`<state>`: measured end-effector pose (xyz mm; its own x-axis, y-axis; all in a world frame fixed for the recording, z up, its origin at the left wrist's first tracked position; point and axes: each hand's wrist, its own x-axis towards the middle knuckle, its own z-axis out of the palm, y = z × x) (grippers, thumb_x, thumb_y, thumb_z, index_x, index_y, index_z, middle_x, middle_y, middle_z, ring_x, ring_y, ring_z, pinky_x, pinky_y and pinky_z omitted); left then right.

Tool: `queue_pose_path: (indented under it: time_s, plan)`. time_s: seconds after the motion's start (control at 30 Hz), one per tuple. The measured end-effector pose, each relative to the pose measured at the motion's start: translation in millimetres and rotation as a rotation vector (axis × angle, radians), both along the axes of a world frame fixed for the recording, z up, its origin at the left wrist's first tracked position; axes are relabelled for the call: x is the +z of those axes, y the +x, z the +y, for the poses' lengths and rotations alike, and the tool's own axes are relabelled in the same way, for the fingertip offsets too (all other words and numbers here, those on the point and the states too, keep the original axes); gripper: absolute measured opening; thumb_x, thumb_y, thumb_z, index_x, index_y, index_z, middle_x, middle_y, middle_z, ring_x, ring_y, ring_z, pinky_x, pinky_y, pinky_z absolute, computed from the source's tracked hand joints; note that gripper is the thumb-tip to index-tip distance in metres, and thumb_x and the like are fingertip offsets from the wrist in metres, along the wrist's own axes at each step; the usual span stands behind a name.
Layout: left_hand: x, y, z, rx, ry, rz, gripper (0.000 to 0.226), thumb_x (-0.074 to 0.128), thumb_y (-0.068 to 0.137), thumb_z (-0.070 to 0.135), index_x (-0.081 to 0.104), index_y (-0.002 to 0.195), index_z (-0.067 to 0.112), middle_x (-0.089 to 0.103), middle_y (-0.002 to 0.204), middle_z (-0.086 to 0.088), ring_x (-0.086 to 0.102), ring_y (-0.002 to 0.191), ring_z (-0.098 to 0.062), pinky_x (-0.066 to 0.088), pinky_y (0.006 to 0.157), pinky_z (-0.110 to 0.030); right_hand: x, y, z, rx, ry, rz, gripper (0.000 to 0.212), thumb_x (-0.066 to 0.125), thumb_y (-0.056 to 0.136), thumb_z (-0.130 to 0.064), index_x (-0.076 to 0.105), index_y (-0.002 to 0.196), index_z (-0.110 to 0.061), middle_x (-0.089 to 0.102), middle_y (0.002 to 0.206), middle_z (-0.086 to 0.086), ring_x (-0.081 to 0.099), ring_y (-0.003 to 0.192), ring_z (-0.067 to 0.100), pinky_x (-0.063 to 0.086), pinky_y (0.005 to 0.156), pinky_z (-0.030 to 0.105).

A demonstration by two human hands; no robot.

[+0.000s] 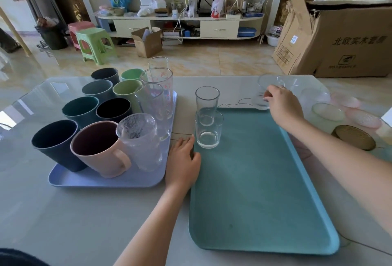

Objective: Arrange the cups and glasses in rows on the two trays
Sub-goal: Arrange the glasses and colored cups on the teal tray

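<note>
A: Since the teal tray is nearly bare, why is the left hand lying flat at its near-left edge?

B: It grips nothing; fingers loose on the tabletop, pressed to the rim. I'd guess it steadies the tray while the other hand works.

A: And the lavender tray beside it?

B: Full. Dark cups, a pink mug and a frosted glass at the near end, green cups and tall glasses behind, all upright in three rows.

A: So the teal one takes the rest?

B: Likely. Two clear glasses stand one behind the other along its left edge, a row begun, the farther one about at the tray's far rim.

A: The right hand?

B: Out past the far-right corner, fingers closed on a small clear glass. Whether it is lifted off the tabletop, I cannot tell. More clear pieces wait beyond.
</note>
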<state>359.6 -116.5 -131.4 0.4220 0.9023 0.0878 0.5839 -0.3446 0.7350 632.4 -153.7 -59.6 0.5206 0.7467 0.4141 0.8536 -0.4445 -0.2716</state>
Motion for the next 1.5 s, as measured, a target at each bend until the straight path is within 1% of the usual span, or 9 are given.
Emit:
queue_pose_path:
  time_s: [0.2,0.3,0.5,0.73,1.07,1.2,1.33,1.43,1.5]
  plan:
    - [5.0,-15.5,-13.0,-0.068,-0.093,-0.062,0.056,0.043,0.084,0.016,0.047,0.140,0.018,0.050,0.142,-0.003,0.044,0.133,-0.023,0.037,0.109,-0.034,11.5,-51.0,-58.6,0.162,-0.210,-0.034,0.010,0.047,0.095,-0.008,0.056,0.091,-0.007,0.062,0.093,0.008,0.047,0.071,0.018,0.037,0.061,0.031]
    - [2.7,-26.4,-21.1,-0.143,-0.074,0.055,0.070,0.037,0.078,0.025,0.033,0.148,0.021,0.039,0.151,-0.004,0.037,0.138,-0.023,0.034,0.111,-0.039,18.8,-76.9,-82.5,0.172,-0.248,0.036,0.008,0.054,0.093,-0.013,0.061,0.092,-0.010,0.065,0.095,0.007,0.055,0.081,0.024,0.044,0.070,0.034]
    - [-6.7,-36.2,-28.2,-0.183,0.019,0.140,0.060,0.040,0.093,0.016,0.024,0.151,0.019,0.029,0.156,-0.004,0.018,0.147,-0.015,0.021,0.115,-0.029,31.8,-128.7,-104.4,0.311,-0.250,0.171,0.007,0.064,0.086,-0.013,0.069,0.089,-0.011,0.068,0.087,0.003,0.058,0.082,0.018,0.044,0.075,0.029]
    - [-12.0,-37.5,-30.4,-0.153,0.055,0.105,0.051,0.036,0.099,0.017,0.031,0.149,0.017,0.032,0.154,-0.012,0.024,0.145,-0.020,0.024,0.115,-0.029,25.0,-168.7,-79.3,0.452,-0.301,0.225,0.009,0.064,0.084,-0.011,0.071,0.087,-0.014,0.073,0.090,0.003,0.064,0.087,0.022,0.051,0.079,0.033]
    - [-20.5,-35.4,-26.7,-0.157,0.096,0.066,0.045,0.034,0.100,0.020,0.039,0.145,0.021,0.040,0.151,-0.006,0.028,0.144,-0.020,0.027,0.115,-0.030,20.5,-170.4,-59.8,0.464,-0.491,0.266,0.011,0.062,0.084,-0.005,0.071,0.085,-0.013,0.075,0.093,-0.001,0.068,0.092,0.015,0.054,0.083,0.030]
    - [-18.3,-35.1,-27.9,-0.187,0.144,0.031,0.044,0.032,0.099,0.022,0.046,0.140,0.024,0.047,0.146,-0.005,0.036,0.139,-0.024,0.033,0.111,-0.034,23.5,-172.0,-63.6,0.479,-0.534,0.203,0.022,0.060,0.088,-0.011,0.067,0.108,-0.017,0.068,0.110,0.003,0.058,0.087,0.020,0.043,0.073,0.025]
    - [-15.7,-32.7,-27.5,-0.179,0.201,0.052,0.045,0.036,0.097,0.013,0.045,0.141,0.019,0.043,0.148,-0.008,0.032,0.142,-0.021,0.030,0.114,-0.035,42.4,-155.4,-76.7,0.485,-0.386,0.232,0.045,0.062,0.088,-0.009,0.054,0.130,-0.024,0.055,0.134,-0.002,0.059,0.106,0.021,0.034,0.078,0.018]
    - [-16.2,-29.4,-23.3,-0.169,0.227,0.090,0.047,0.037,0.095,0.008,0.044,0.142,0.014,0.039,0.151,-0.008,0.022,0.146,-0.017,0.025,0.116,-0.032,59.4,-124.3,-94.0,0.375,-0.284,0.274,0.041,0.063,0.087,-0.008,0.058,0.125,-0.022,0.063,0.120,-0.002,0.060,0.087,0.014,0.042,0.072,0.017]
    - [-14.4,-25.8,-19.5,-0.170,0.229,0.095,0.047,0.037,0.095,0.005,0.044,0.141,0.009,0.036,0.152,-0.012,0.019,0.147,-0.018,0.024,0.116,-0.032,64.2,-95.5,-110.6,0.259,-0.252,0.288,0.032,0.065,0.084,-0.007,0.063,0.114,-0.020,0.066,0.102,-0.001,0.058,0.070,0.012,0.052,0.079,0.031]
